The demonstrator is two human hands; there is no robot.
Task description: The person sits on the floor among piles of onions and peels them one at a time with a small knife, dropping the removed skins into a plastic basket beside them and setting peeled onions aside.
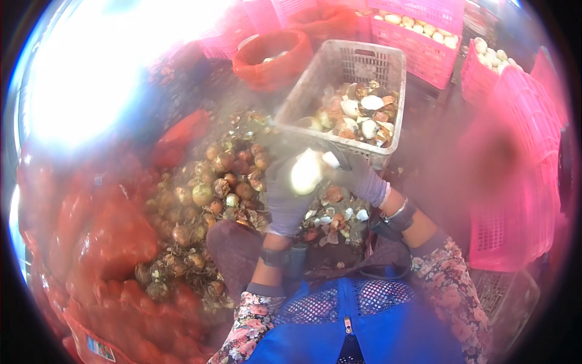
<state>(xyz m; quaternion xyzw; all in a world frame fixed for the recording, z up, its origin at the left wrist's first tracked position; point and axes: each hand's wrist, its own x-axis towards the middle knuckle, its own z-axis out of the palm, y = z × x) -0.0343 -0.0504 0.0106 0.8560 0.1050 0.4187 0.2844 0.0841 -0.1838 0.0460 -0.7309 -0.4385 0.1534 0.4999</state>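
Observation:
A peeled white onion (306, 172) is in my left hand (282, 197), which wears a pale purple glove. My right hand (365, 182), gloved the same way, is closed around what looks like a knife (339, 155). Its dark curved blade lies close to the onion's right side, beside a small white piece; blur hides whether they touch. Just beyond my hands stands a grey crate (282, 124) holding peels and some peeled onions. Unpeeled onions (224, 164) lie in a heap left of my left hand. Below my hands, onion scraps (339, 224) are scattered on the ground.
Red mesh sacks (103, 236) full of onions crowd the left side. Behind the grey crate are a red-lined tub (273, 60) and a pink crate (418, 48) of peeled onions. Pink crates (515, 164) stand at the right. Glare and haze blur the upper left.

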